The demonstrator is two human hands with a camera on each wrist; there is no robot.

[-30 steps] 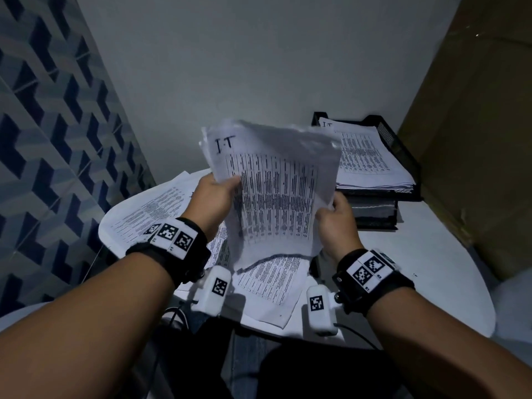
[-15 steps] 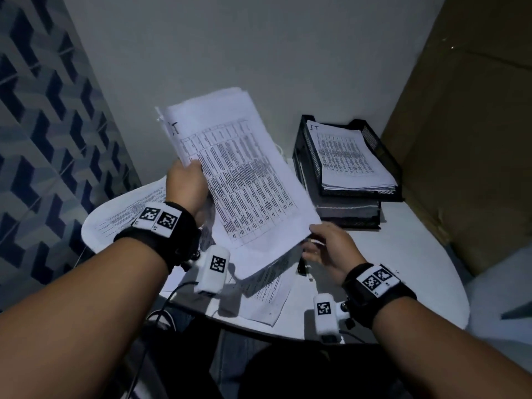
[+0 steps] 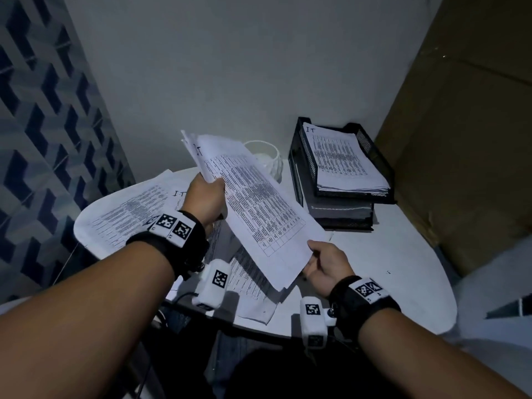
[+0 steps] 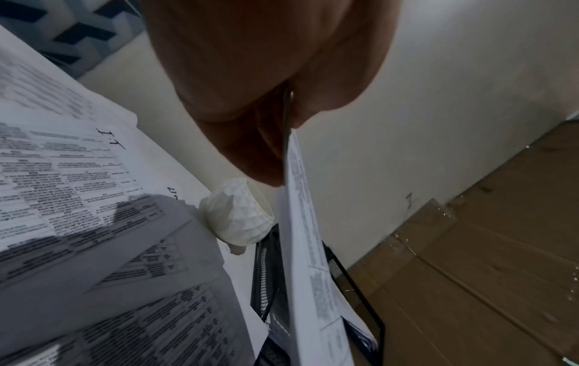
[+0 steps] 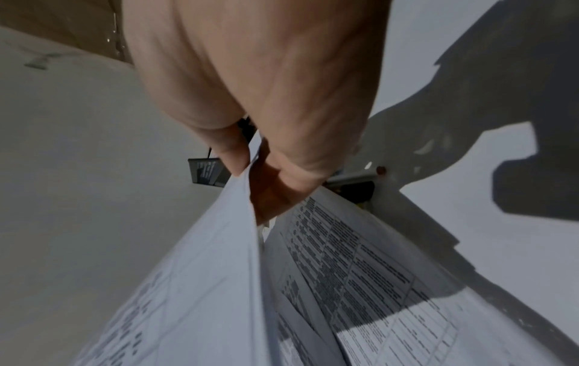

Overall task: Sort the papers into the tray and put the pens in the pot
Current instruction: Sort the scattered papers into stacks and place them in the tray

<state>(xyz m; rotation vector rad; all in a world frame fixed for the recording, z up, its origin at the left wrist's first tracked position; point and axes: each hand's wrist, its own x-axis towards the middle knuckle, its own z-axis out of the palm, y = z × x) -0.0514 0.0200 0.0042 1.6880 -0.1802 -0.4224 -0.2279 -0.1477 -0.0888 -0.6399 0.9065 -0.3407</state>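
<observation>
A stack of printed sheets marked "IT" [image 3: 253, 208] hangs tilted above the round white table [image 3: 397, 272]. My left hand [image 3: 205, 197] pinches its upper left edge [image 4: 297, 198]. My right hand [image 3: 322, 263] pinches its lower right corner [image 5: 247, 222]. More printed papers [image 3: 129, 217] lie spread on the table's left side [image 4: 72, 178]. A black mesh tray [image 3: 377, 156] stands at the back right with a pile of sheets [image 3: 342, 159] in its top tier. A white pot [image 3: 270, 159] stands behind the held stack [image 4: 238, 215]. No pen shows clearly.
A blue patterned tile wall [image 3: 43, 133] runs along the left. Brown cardboard [image 3: 466, 139] leans at the right, close to the tray. A white wall [image 3: 230, 67] stands behind the table. A small dark object [image 5: 357, 190] lies on the table beyond my right fingers.
The held stack has come down and tilted flatter toward the right. My right hand, off the sheets half a second ago, now pinches their lower right corner. The pot has come into view.
</observation>
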